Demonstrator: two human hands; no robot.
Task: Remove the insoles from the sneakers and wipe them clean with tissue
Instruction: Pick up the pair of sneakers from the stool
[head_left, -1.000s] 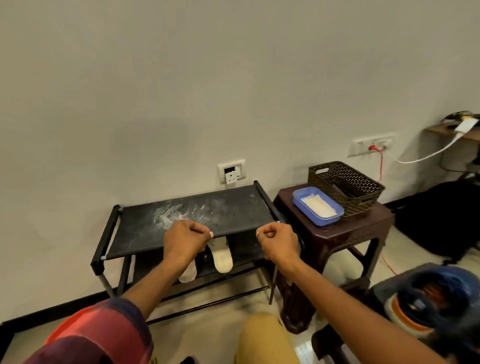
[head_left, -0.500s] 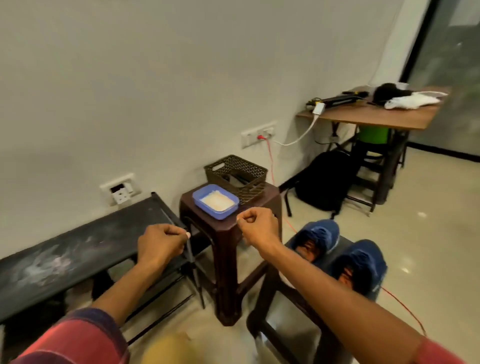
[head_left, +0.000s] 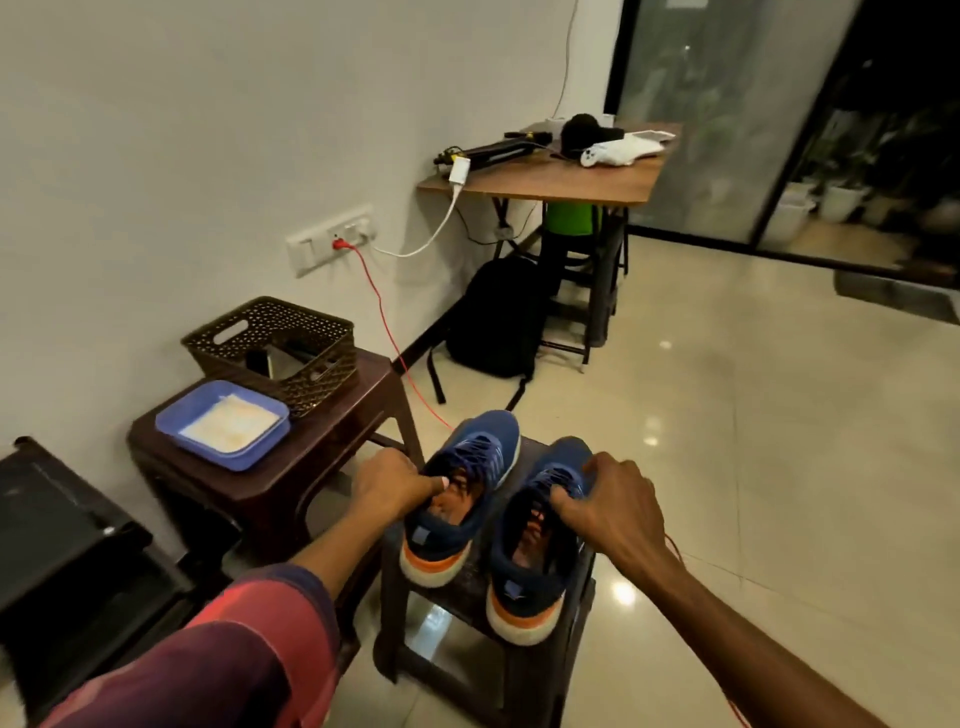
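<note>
Red-and-purple, seemingly striped sleeve; bare forearms.

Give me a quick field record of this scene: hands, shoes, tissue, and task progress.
left hand: gripping left sneaker at its opening
right hand: gripping right sneaker at its tongue
sneakers' support: dark stool
insoles: not yet out
tissue: in blue tray, taller brown stool
basket: behind tray

brown basket, black backpack, wooden desk
</note>
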